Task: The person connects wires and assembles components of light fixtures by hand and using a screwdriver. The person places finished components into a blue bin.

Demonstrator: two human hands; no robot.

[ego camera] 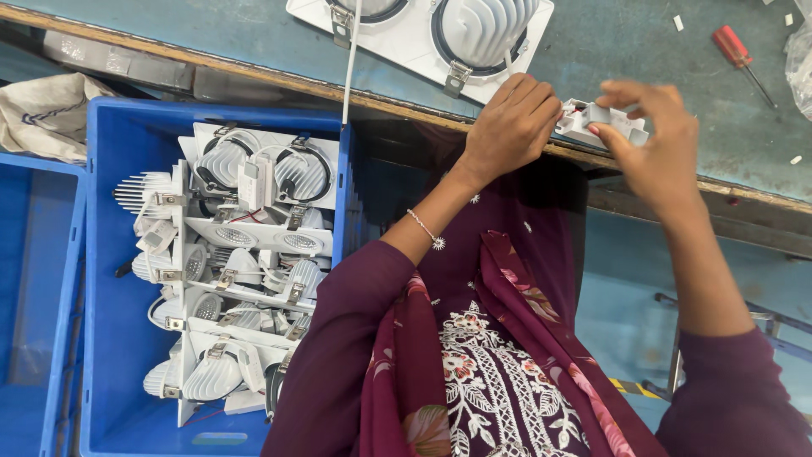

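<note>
Crates of blue plastic stand at the left, the nearer blue crate (118, 254) stacked with white downlight fittings (241, 279), seemingly within reach of the bench edge (254, 76). Above it, left hand (510, 127) and right hand (651, 144) pinch a small white connector box (602, 123) between curled fingers, held steady over the edge from both ends. A red screwdriver (737, 52) lies at the far right.

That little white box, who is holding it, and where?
Both hands hold the small white plastic box at the table edge. The left hand grips its left end; the right hand pinches its right end and top.
</note>
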